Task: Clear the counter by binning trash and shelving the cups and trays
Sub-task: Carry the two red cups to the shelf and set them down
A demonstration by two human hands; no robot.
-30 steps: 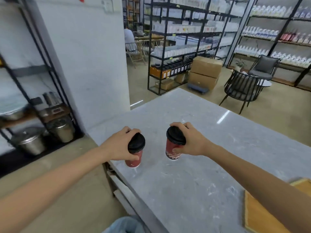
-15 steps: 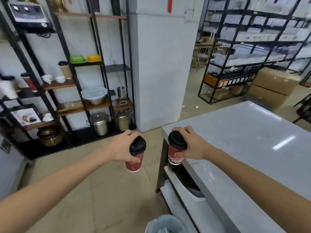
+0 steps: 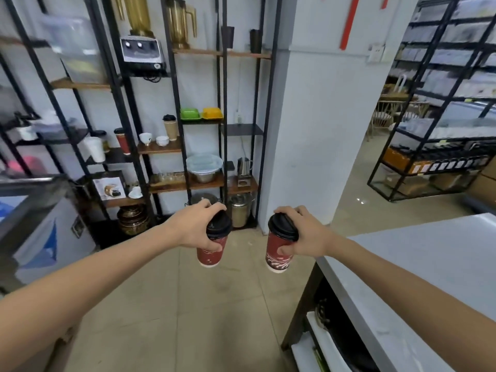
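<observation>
My left hand grips a red paper cup with a black lid from above, held in the air over the floor. My right hand holds a second red cup with a black lid, also off the counter, just left of the grey marble counter. Both cups are upright. Ahead stands a black metal shelf rack with wooden boards; a brown lidded cup, another red cup and small white cups sit on it.
A white pillar rises right of the rack. Metal pots stand on the rack's bottom level, green and yellow trays higher up. A steel appliance is at the left. Storage racks fill the right background. Beige tiled floor lies between.
Both cups have been lifted off the counter and carried left. My view has swung from the counter toward the shelf rack, which is now closer.
</observation>
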